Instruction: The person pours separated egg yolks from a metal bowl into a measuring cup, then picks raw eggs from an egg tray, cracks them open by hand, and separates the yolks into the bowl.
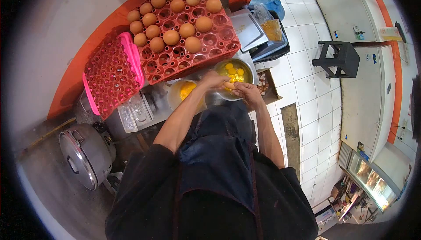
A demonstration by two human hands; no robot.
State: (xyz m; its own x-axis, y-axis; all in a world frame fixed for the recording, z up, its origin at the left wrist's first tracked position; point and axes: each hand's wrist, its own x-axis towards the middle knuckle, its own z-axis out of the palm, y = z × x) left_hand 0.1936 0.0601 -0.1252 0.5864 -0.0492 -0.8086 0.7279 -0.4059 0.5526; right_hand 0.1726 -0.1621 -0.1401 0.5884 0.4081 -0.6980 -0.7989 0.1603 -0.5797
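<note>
1. Your left hand [212, 80] had its fingers closed on an egg [228, 85], the grip narrow and near the fingertips.
2. Your right hand [249, 93] met it from the other side, its grip also closed on that egg; you had both hands almost together. Whether the shell was cracked, I cannot tell.
3. The egg was above the near part of a metal bowl [247, 67], in which several yellow yolks [232, 71] lay close together.
4. To the left of that, by your left forearm, a pale bowl [173, 95] held something orange-yellow, and the metal table [161, 94] showed beside it.
5. Beyond your hands, a red egg tray [219, 43] carried brown eggs [193, 45] in some cups, while other cups were bare.
6. A red and pink tray [107, 71] leaned at its left, near lidded metal containers [137, 112].
7. On your right, just beside the metal bowl, a brown box [272, 91] held what looked like broken shells [263, 83].
</note>
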